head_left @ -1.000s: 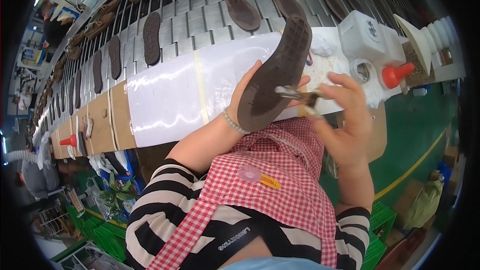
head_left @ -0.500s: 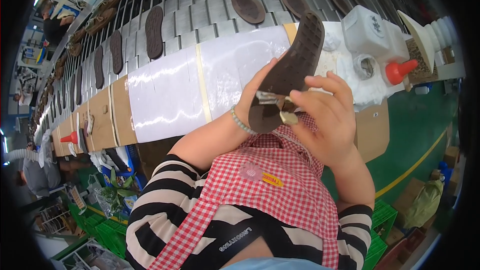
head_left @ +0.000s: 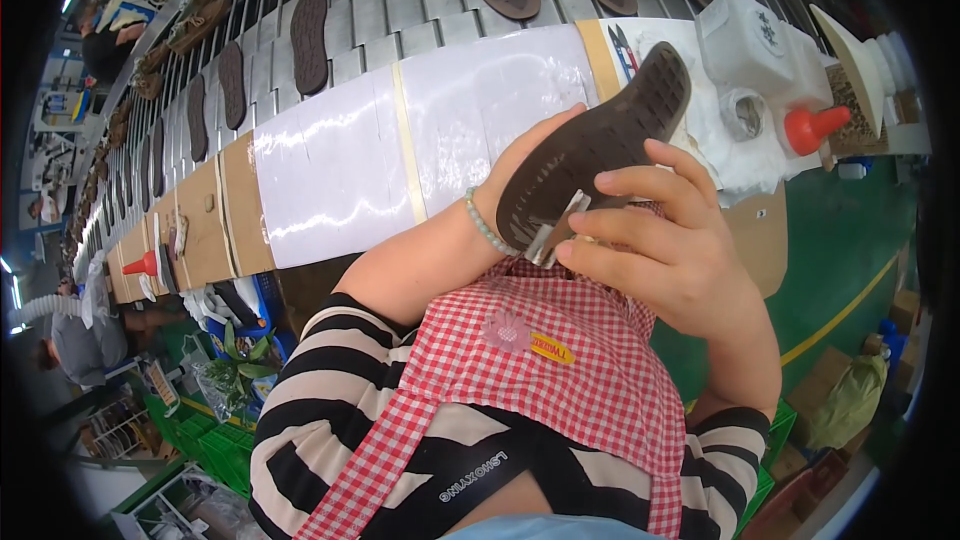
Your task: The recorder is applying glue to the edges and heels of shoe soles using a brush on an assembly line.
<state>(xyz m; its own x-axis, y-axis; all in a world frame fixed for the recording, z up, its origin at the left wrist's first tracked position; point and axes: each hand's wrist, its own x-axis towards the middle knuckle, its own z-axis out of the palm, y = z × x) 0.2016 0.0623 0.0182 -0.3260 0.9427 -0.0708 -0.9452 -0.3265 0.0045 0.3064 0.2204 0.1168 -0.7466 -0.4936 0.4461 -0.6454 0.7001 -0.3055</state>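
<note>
My left hand (head_left: 520, 165) holds a dark brown shoe sole (head_left: 600, 145) from behind, tread side toward me, tilted up to the right over my red checked apron. My right hand (head_left: 670, 250) grips a small metal blade tool (head_left: 555, 230) whose tip touches the sole's heel end. A bead bracelet (head_left: 485, 225) sits on my left wrist. Both hands are raised just in front of the white-covered bench edge (head_left: 400, 140).
A slatted conveyor (head_left: 400, 0) behind the bench carries several brown soles (head_left: 308, 40). White containers (head_left: 745, 40) and a red-nozzled bottle (head_left: 815, 125) stand at right. Another red cone (head_left: 140, 265) sits far left. Other people work at left; green crates lie on the floor.
The sole has shifted right and tilted flatter in my left hand. My right hand has moved lower, bringing the blade down to the sole's heel end.
</note>
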